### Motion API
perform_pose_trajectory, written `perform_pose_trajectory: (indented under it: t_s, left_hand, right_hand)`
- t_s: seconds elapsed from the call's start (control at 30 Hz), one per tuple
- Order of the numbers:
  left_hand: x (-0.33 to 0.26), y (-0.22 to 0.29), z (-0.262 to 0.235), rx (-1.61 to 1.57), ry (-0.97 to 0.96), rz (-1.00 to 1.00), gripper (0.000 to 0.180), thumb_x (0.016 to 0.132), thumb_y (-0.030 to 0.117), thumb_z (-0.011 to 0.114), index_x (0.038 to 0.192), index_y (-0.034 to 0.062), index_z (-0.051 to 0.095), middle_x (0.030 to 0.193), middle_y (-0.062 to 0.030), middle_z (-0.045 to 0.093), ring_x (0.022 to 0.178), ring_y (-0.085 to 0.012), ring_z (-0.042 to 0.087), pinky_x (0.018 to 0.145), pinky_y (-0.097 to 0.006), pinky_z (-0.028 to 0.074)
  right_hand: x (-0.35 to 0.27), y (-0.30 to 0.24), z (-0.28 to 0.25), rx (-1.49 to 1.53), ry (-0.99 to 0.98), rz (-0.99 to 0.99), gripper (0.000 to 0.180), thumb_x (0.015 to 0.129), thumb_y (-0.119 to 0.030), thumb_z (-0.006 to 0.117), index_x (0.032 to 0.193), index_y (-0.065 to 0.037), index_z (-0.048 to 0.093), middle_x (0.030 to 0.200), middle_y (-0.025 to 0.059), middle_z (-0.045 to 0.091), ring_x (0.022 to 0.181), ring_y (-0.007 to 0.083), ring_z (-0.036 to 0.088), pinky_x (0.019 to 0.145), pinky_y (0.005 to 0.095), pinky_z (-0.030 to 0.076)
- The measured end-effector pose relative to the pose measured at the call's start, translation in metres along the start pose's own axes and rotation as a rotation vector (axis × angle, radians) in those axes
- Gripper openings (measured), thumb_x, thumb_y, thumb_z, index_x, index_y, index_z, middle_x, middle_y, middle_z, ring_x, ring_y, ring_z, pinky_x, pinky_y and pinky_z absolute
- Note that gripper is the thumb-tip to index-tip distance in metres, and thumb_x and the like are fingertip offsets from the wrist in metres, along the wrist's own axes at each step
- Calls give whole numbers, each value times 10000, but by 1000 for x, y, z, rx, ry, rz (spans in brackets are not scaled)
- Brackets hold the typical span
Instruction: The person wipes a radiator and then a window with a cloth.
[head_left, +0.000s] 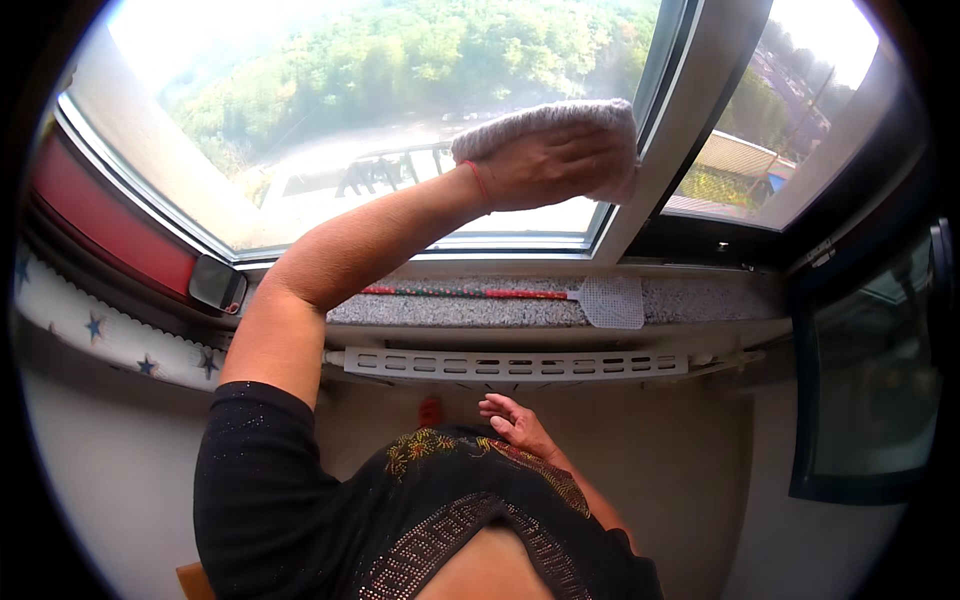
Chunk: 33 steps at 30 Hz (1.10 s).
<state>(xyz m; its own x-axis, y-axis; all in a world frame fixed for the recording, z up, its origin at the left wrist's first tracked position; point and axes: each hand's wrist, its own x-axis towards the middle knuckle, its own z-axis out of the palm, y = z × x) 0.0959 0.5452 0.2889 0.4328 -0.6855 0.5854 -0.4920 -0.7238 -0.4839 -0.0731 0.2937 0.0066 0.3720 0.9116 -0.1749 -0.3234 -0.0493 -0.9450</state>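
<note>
A fluffy grey-white cleaning cloth (545, 115) lies against the window pane (400, 90), close to the frame post on its right. My left hand (555, 165) grips it, palm toward the glass, with the fingers pointing right along the cloth. The left arm reaches up across the sill, and a thin red string circles its wrist. Lower down, in front of my body, hangs my right hand (522, 424). Its fingers are loosely bent and a little apart, and nothing shows in them.
On the speckled stone sill (450, 313) lies a fly swatter (612, 302) with a patterned handle. A white radiator (515, 365) runs beneath. To the right, a dark-framed window sash (870, 380) stands swung inward. A small dark box-like object (217, 284) sits at the sill's left end.
</note>
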Motion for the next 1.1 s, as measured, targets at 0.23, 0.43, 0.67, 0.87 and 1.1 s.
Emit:
perform_pose_trajectory:
  t_s: [0.23,0.43,0.67,0.87,1.1]
  left_hand:
    - [-65,65,69,-216,-64,-99,366,816,6,547,1182,0,552,1282,-110,499,1248,-208,460,1102,-326,359]
    - [-91,87,94,-240,-135,-85,426,823,25,544,1247,20,509,1293,-102,514,1239,-206,473,1068,-322,385]
    - [-71,41,43,-109,-25,-121,436,835,103,596,1265,103,521,1331,-47,508,1268,-191,449,1085,-343,356]
    - [-32,-42,-61,358,252,-60,423,797,96,663,1198,189,561,1270,-16,514,1213,-199,482,1072,-395,373]
    - [-19,-79,-118,363,478,-58,428,741,-38,626,1152,79,606,1206,-84,594,1174,-280,535,1022,-422,410]
  right_hand:
    - [-3,-1,8,-70,-21,26,526,901,-230,574,1337,9,403,1255,173,555,1154,241,551,964,345,445]
    - [-12,-2,7,-22,44,55,533,896,-208,579,1343,17,395,1276,190,534,1172,256,537,969,350,440]
    - [-10,-5,9,-24,59,63,535,892,-196,586,1341,24,397,1271,197,535,1172,255,537,971,348,440]
    - [-3,-8,9,-30,9,95,548,894,-210,591,1347,25,390,1282,192,525,1181,259,525,985,354,426]
    - [4,-13,11,-41,-35,138,533,903,-201,583,1346,27,392,1283,189,525,1187,261,521,988,357,425]
